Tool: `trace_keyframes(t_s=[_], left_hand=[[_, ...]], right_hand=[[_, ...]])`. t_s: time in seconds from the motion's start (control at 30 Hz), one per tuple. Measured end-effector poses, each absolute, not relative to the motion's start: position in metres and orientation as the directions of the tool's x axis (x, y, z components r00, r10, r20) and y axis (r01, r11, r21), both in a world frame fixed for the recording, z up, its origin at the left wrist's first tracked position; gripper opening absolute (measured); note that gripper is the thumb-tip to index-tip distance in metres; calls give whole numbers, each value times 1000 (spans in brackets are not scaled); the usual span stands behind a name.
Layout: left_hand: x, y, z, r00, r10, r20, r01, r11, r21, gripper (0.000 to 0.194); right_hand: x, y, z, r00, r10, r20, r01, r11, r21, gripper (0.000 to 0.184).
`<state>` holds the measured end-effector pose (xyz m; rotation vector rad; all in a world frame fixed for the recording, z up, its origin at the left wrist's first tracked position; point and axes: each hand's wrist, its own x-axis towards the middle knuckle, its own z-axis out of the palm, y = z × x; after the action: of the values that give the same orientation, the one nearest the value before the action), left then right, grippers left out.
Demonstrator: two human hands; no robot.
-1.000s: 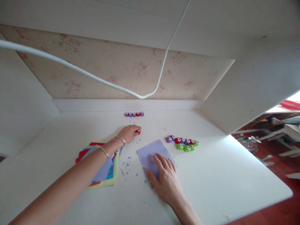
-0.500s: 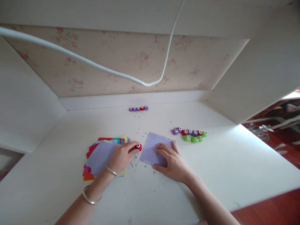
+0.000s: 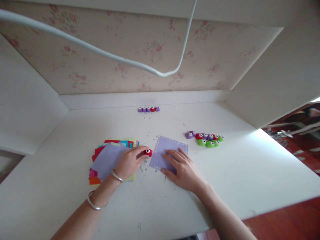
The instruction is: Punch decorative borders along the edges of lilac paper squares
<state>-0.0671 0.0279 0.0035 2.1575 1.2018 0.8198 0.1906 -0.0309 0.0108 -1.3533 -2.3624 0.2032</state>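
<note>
Between the thumb and fingers of my left hand (image 3: 130, 161) is a small red craft paper punch (image 3: 148, 152) with a white and black button. It sits just left of a purple paper sheet (image 3: 160, 146), with a small gap between them. Small punched holes run along the visible edges of this sheet. My right hand (image 3: 183, 170) lies on the sheet with fingers spread, covering its lower right part. Under and beside my left hand is a pile of coloured paper (image 3: 107, 160), a purple sheet on top.
Several purple, red and green punches (image 3: 210, 143) stand in a cluster at the right. A short row of punches (image 3: 148, 109) stands near the back board. Paper bits are scattered on the white desk (image 3: 237, 173). A white cable (image 3: 105, 53) hangs across the upper view.
The view has tilted down slightly, so the desk items appear a little higher. My right hand's fingers have shifted slightly left on the purple sheet. My left hand keeps hold of the red punch.
</note>
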Motion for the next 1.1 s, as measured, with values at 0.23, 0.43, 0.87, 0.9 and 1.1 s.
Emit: trace_keyframes(t_s=[0.23,0.43,0.87,0.9,1.1], left_hand=[[-69,29,2,398,905,151,484,-346,804,23],[-67,27,5,405,898,172,477,-367,798,20],[-67,26,11,455,871,184,506,-423,752,20],[-66,26,12,456,870,188,505,-427,750,19],[-65,26,12,450,862,231,525,-465,713,19]], right_hand=[[189,-31,10,-466,812,351,755,572,-321,32],[195,-30,12,-481,781,398,721,610,-328,33],[196,-26,12,-544,789,283,703,614,-360,45],[195,-26,12,-539,793,285,705,609,-362,47],[196,-28,7,-494,804,331,684,594,-422,38]])
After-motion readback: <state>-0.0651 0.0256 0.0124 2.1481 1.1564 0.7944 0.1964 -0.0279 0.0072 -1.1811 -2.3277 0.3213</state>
